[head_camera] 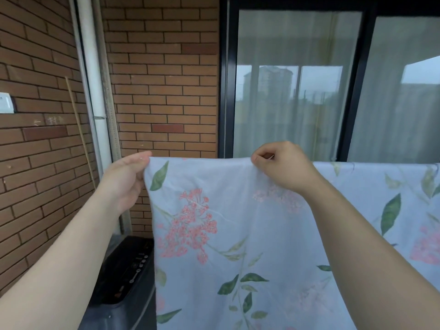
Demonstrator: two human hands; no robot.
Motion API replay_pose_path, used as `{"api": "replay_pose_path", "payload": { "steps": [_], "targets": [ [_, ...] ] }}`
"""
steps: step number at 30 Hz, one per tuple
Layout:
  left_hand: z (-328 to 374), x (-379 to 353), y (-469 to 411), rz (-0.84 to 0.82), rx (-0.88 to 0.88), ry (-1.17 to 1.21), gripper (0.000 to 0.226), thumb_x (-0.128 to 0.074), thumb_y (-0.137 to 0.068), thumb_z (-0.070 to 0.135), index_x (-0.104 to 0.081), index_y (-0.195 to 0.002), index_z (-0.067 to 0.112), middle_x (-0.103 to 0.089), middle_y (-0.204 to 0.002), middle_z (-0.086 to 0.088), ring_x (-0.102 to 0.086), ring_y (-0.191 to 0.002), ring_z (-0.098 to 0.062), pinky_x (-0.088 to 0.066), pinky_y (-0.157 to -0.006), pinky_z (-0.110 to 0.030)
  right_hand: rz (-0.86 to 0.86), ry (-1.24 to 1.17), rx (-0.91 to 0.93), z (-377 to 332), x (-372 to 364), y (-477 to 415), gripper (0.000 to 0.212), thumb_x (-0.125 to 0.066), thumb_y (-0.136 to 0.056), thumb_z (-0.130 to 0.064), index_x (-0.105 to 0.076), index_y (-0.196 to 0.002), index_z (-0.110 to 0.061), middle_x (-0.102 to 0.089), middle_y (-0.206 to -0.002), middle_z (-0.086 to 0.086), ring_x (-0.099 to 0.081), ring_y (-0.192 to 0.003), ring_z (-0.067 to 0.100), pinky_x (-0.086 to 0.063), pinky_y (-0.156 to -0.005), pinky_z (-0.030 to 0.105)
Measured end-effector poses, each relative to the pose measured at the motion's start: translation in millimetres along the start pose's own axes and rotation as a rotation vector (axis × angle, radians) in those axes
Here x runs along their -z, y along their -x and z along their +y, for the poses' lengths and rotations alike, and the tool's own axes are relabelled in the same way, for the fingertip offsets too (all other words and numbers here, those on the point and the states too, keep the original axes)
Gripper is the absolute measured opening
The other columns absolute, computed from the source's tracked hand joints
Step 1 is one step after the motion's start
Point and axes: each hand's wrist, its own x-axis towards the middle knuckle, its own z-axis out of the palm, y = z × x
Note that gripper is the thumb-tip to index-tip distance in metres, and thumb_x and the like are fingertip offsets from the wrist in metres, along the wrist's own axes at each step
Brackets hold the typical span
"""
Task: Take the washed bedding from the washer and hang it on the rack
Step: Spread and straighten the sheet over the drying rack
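**Floral sheet held up by its top edge**

Both hands are raised in front of me, each gripping the top hem of the sheet. It is pale blue, printed with pink flower clusters and green leaves, and hangs straight down from the hem past the bottom of the view.

The left hand pinches the sheet's upper left corner, thumb on top and fingers curled behind the cloth. The right hand is further along the same edge, knuckles up, its thumb and curled fingers pinching the hem.

Past the right hand the sheet runs on to the right in a level line at about the same height. Whatever carries it there is hidden under the cloth.

The washer stands low on the left, just beside the hanging sheet. It has a dark top with a row of buttons.

Behind is a brick wall with a white pipe running down its corner. A thin stick leans there, and a switch plate sits at the far left. To the right is a dark-framed glass door with a pale curtain behind it.
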Motion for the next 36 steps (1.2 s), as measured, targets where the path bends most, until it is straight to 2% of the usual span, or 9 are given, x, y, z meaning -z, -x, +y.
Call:
{"api": "replay_pose_path", "payload": {
  "steps": [4,7,10,14,18,22,30,34,36],
  "targets": [
    [3,-1,-5,0.018,-0.076,-0.102,0.015,-0.055,-0.099,0.007,-0.068,-0.102,0.015,-0.069,-0.098,-0.009,-0.064,-0.085,-0.019,-0.051,-0.076,-0.029,-0.057,0.004,-0.001,2,18,1,0.014,-0.067,-0.091,-0.033,-0.077,-0.084,-0.025,-0.074,-0.084,-0.012,-0.067,-0.083,0.005,-0.053,-0.07,0.02],
    [2,-5,-11,0.039,-0.122,-0.172,0.019,-0.054,-0.098,0.005,-0.067,-0.096,0.018,-0.067,-0.102,-0.011,-0.062,-0.09,-0.022,-0.05,-0.077,-0.028,-0.113,0.048,-0.017,10,39,5,0.011,-0.072,-0.089,-0.035,-0.079,-0.088,-0.026,-0.075,-0.085,-0.015,-0.067,-0.082,0.001,-0.053,-0.073,0.018],
    [-1,-4,-19,0.041,-0.146,-0.233,0.021,-0.056,-0.096,0.006,-0.069,-0.095,0.022,-0.068,-0.112,-0.015,-0.063,-0.102,-0.029,-0.051,-0.092,-0.034,-0.118,0.024,-0.057,23,58,11,0.007,-0.075,-0.087,-0.033,-0.08,-0.086,-0.028,-0.073,-0.08,-0.022,-0.066,-0.076,-0.007,-0.047,-0.062,0.007],
    [-5,-3,-26,0.011,-0.167,-0.322,0.026,-0.062,-0.092,0.006,-0.074,-0.091,0.029,-0.068,-0.107,-0.009,-0.062,-0.113,-0.029,-0.046,-0.106,-0.043,-0.098,0.039,-0.125,42,80,16,0.006,-0.077,-0.085,-0.033,-0.08,-0.083,-0.027,-0.073,-0.079,-0.022,-0.067,-0.076,-0.006,-0.047,-0.069,0.016],
    [-10,-15,-24,-0.003,-0.253,-0.429,0.035,-0.064,-0.088,-0.004,-0.07,-0.094,0.03,-0.061,-0.095,0.0,-0.057,-0.094,-0.017,-0.045,-0.088,-0.026,-0.053,0.07,-0.166,53,91,20,0.01,-0.075,-0.087,-0.03,-0.079,-0.078,-0.027,-0.074,-0.077,-0.015,-0.067,-0.076,0.004,-0.049,-0.068,0.022],
    [-14,-23,-25,0.08,-0.34,-0.538,0.027,-0.064,-0.09,0.003,-0.071,-0.104,0.025,-0.058,-0.082,0.001,-0.05,-0.07,-0.013,-0.041,-0.071,-0.024,0.006,0.076,-0.155,54,85,20,0.012,-0.07,-0.091,-0.024,-0.076,-0.08,-0.02,-0.072,-0.076,-0.007,-0.059,-0.064,0.004,-0.042,-0.059,0.019],
    [-18,-20,-29,0.205,-0.382,-0.545,0.012,-0.059,-0.096,0.017,-0.07,-0.099,0.02,-0.062,-0.085,0.009,-0.058,-0.086,-0.019,-0.044,-0.073,-0.03,0.072,0.092,-0.108,51,71,18,0.015,-0.065,-0.095,-0.023,-0.072,-0.083,-0.016,-0.066,-0.075,-0.006,-0.057,-0.068,0.006,-0.04,-0.058,0.019],
    [-16,-10,-33,0.252,-0.404,-0.527,0.014,-0.056,-0.098,0.017,-0.069,-0.103,0.016,-0.063,-0.092,-0.003,-0.056,-0.08,-0.02,-0.043,-0.067,-0.028,0.1,0.072,-0.077,40,62,14,0.017,-0.062,-0.097,-0.023,-0.068,-0.082,-0.017,-0.062,-0.072,-0.007,-0.054,-0.065,0.005,-0.038,-0.056,0.019],
    [-16,-5,-37,0.271,-0.41,-0.503,0.015,-0.056,-0.097,0.017,-0.069,-0.104,0.015,-0.062,-0.088,-0.005,-0.051,-0.066,-0.018,-0.04,-0.059,-0.026,0.115,0.075,-0.065,33,57,11,0.018,-0.06,-0.098,-0.024,-0.066,-0.083,-0.017,-0.06,-0.069,-0.008,-0.051,-0.063,0.004,-0.036,-0.054,0.017]
  ]
}}
